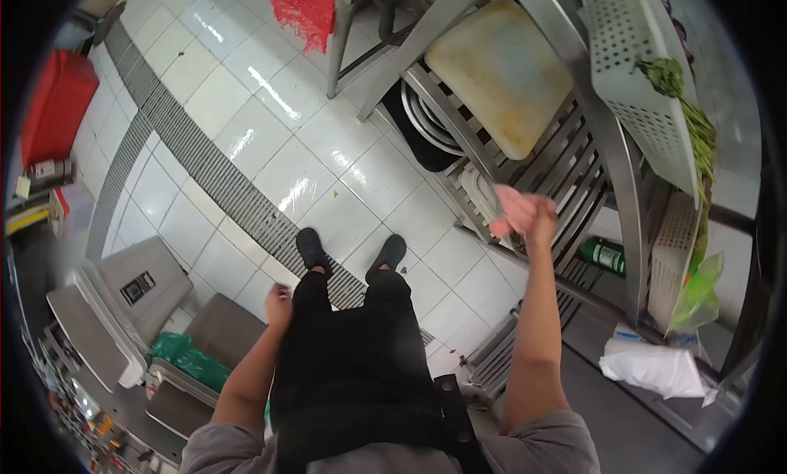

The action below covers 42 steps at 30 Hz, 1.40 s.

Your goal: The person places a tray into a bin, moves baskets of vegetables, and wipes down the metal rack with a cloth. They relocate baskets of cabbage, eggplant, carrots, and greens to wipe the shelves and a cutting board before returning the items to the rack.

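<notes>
My right hand (542, 221) reaches out to the right and grips a pink cloth (516, 208), which is slightly blurred. Hand and cloth are over the slatted metal rack (571, 187), near its left edge. On the rack, beyond the cloth, a worn yellowish cutting board (502, 72) leans or lies at an angle. Stacked white plates or trays (476, 194) sit just left of the cloth. My left hand (279, 304) hangs beside my thigh, empty as far as I can see, its fingers loosely bent and partly apart.
White perforated baskets (619, 64) with green stalks (697, 138) stand on the right, above a green bottle (602, 254). A white plastic bundle (652, 367) lies lower right. Grey bins (135, 290) stand on the left. A drain grate (221, 199) crosses the tiled floor.
</notes>
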### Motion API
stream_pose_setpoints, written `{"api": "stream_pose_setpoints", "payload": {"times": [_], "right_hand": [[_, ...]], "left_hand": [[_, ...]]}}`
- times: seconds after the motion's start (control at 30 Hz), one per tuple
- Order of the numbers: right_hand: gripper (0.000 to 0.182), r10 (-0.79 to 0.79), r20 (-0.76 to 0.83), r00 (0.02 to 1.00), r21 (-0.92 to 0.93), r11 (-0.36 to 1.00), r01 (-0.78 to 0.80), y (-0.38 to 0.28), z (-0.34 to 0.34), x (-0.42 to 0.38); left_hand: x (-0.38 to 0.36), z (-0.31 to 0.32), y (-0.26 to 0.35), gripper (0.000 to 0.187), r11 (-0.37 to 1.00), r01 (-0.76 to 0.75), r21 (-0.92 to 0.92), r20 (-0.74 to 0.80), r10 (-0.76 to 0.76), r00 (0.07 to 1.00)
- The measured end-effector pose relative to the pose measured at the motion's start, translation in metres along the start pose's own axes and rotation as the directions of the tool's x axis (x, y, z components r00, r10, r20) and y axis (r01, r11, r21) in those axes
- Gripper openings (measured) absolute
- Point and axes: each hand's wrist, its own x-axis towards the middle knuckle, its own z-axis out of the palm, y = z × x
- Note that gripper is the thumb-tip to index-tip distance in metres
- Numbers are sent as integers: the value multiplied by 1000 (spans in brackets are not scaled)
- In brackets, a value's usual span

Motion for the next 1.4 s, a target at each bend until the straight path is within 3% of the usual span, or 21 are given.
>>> {"api": "stream_pose_setpoints", "payload": {"times": [0.03, 0.07, 0.13, 0.27, 0.33, 0.4, 0.47, 0.5, 0.53, 0.6, 0.67, 0.73, 0.77, 0.87, 0.97, 1.07, 1.13, 1.23, 1.33, 1.37, 1.4], "right_hand": [[18, -55, 27, 998, -133, 989, 58, 9, 23, 13], [22, 202, 20, 979, -108, 974, -198, -18, 66, 4], [26, 164, -23, 986, 99, 982, -161, 9, 115, 35], [29, 190, 142, 971, 739, 633, -232, -25, 191, 65], [30, 148, 216, 965, 845, 466, -260, -40, 209, 78], [31, 107, 300, 948, 815, 488, -313, -49, 215, 91], [33, 61, 380, 923, 633, 710, -308, -48, 208, 101], [33, 4, 414, 910, 330, 931, -155, -45, 202, 105], [34, -130, 472, 872, -405, 847, 346, -39, 191, 110], [35, -238, 550, 800, -719, 353, 599, -35, 162, 112], [37, -384, 476, 791, -532, 591, 607, -16, 125, 112], [39, -246, 364, 898, -79, 953, 293, -18, 85, 95], [40, -129, 316, 940, -4, 991, 137, -28, 68, 84], [40, 188, 149, 971, 243, 945, -220, -43, 15, 61], [38, 217, 43, 975, 113, 969, -221, 8, -73, 79], [31, 509, -26, 861, 514, 745, -425, 12, -115, 41], [31, 427, -196, 883, 728, 667, -161, 60, -162, 22], [31, 302, -249, 920, 476, 866, -155, 49, -140, -49], [27, 260, -344, 902, 555, 832, -28, 74, -138, -35], [19, 150, -135, 979, 569, 821, -47, 70, -134, -38], [19, 159, -145, 977, 566, 823, -50, 66, -125, -33]], "left_hand": [[5, -25, -23, 12, 997, 11, 75, -74, -5, 997], [5, -46, -45, 12, 989, 30, 145, -149, -8, 989], [-7, -81, -77, 12, 962, 67, 265, -114, -37, 993], [-59, -95, -140, 15, 948, 136, 289, 31, -151, 988], [-82, -82, -167, 17, 912, 267, 311, 155, -325, 933], [-95, -67, -144, 17, 897, 252, 363, 252, -355, 900], [-89, -51, -129, 18, 909, 242, 339, 302, -348, 887], [-88, -40, -122, 21, 920, 242, 309, 346, -346, 872], [-84, -34, -109, 21, 920, 251, 302, 340, -350, 873], [-74, -35, -85, 23, 888, 124, 443, 151, -210, 966], [-61, -31, -94, 25, 899, 44, 435, 163, -127, 978], [-43, -28, -54, 22, 949, 227, 219, 237, -277, 931], [-39, -29, -28, 22, 947, 237, 215, 234, -285, 929], [-32, -21, 29, 21, 963, 190, 190, 266, -237, 935], [-31, -16, 51, 20, 953, -89, 290, 308, -5, 951], [-26, -18, 53, 21, 911, -190, 367, 365, 47, 930], [-20, -22, 37, 22, 926, -182, 330, 373, 49, 927], [-15, -34, 25, 22, 941, -136, 311, 394, 2, 919], [-9, -44, 13, 23, 921, -106, 375, 428, -70, 901], [-6, -48, 7, 23, 917, -108, 383, 439, -77, 895], [-5, -51, 3, 23, 914, -114, 388, 452, -82, 888]]}}
